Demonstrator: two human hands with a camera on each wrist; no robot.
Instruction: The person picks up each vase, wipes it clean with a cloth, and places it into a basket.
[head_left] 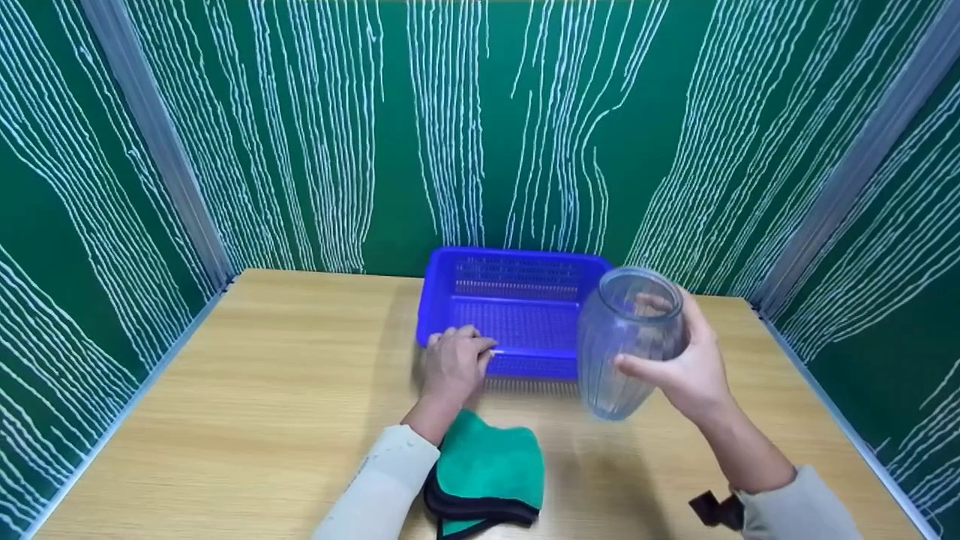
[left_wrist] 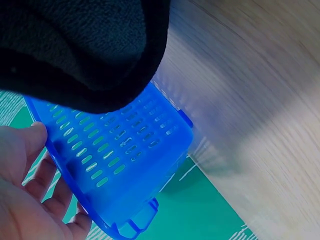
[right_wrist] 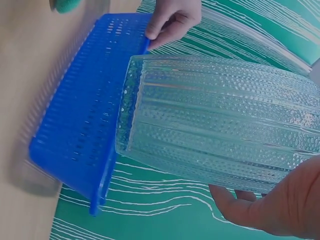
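Note:
My right hand (head_left: 694,360) grips a clear ribbed glass vase (head_left: 611,375) by its side, thumb in front, the mouth facing up. The vase is held above the table beside the right end of a blue plastic basket (head_left: 517,364). In the right wrist view the vase (right_wrist: 215,120) shows a bumpy surface and a flat base. My left hand (head_left: 457,360) holds the basket's near rim at the left, and the left wrist view shows its thumb and fingers on either side of that rim. Inside the basket only the bare slotted floor shows.
A folded green cloth (head_left: 491,465) with black edging lies on the wooden table (head_left: 247,390), beside the left forearm. Dark fabric (left_wrist: 85,50) covers the upper left of the left wrist view. Green walls (head_left: 390,150) with white lines rise behind and at both sides.

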